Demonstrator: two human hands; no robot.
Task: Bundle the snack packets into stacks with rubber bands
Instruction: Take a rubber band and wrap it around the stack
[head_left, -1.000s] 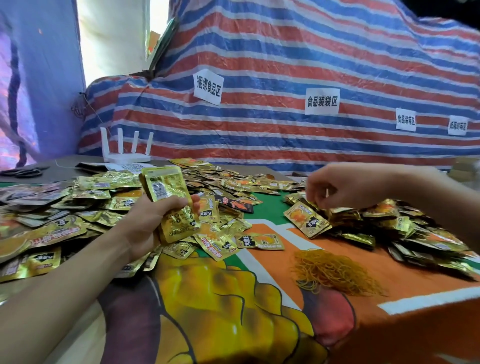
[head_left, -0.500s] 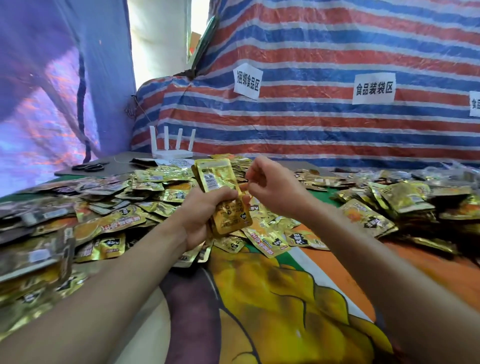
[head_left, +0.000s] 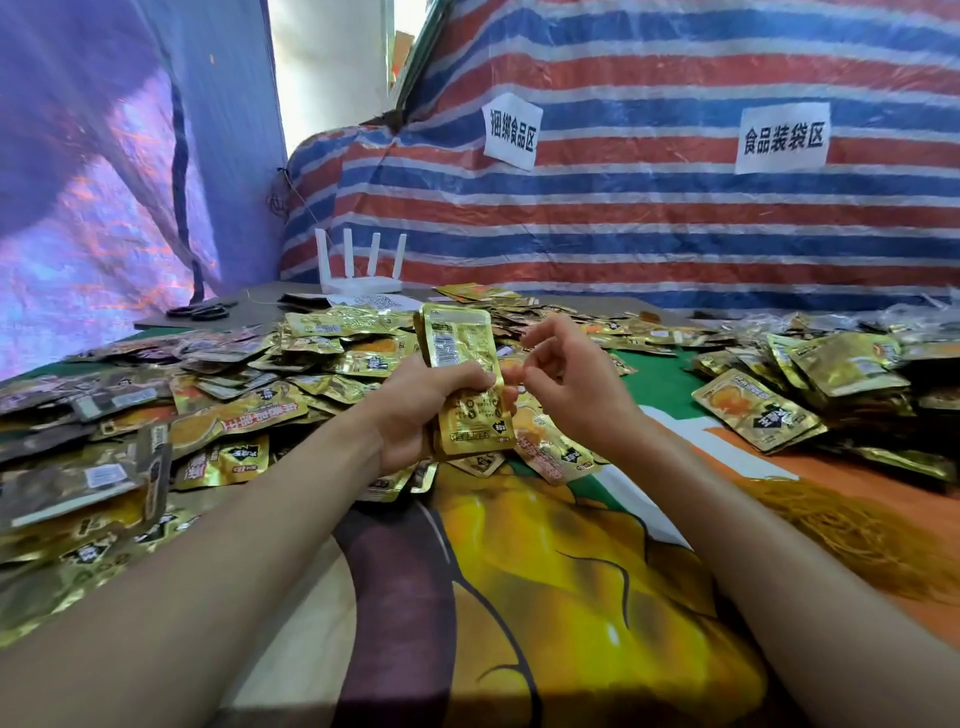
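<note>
Hundreds of gold snack packets (head_left: 311, 364) lie heaped over the left and far side of a table under a printed cloth (head_left: 571, 597), and a second heap (head_left: 810, 384) sits on the right. A loose pile of yellow rubber bands (head_left: 862, 525) lies on the cloth near the right edge, in front of that heap. At the back stand a white router (head_left: 361, 273) and, left of it, black scissors (head_left: 200, 312). A red, white and blue striped tarp (head_left: 623, 223) forms the wall behind, with two paper signs (head_left: 511, 130) stuck on it.

A second ago the right hand was out over the right-side heap; it has since come across to the middle, next to the left hand.

The left hand (head_left: 415, 410) grips a stack of packets (head_left: 462, 374) upright above the cloth, fingers wrapped round its middle (barcode side facing the camera). The right hand (head_left: 566, 389) is just beside the stack's right edge with its fingers curled and the thumb and forefinger close together; whether they pinch a band I cannot tell.
</note>
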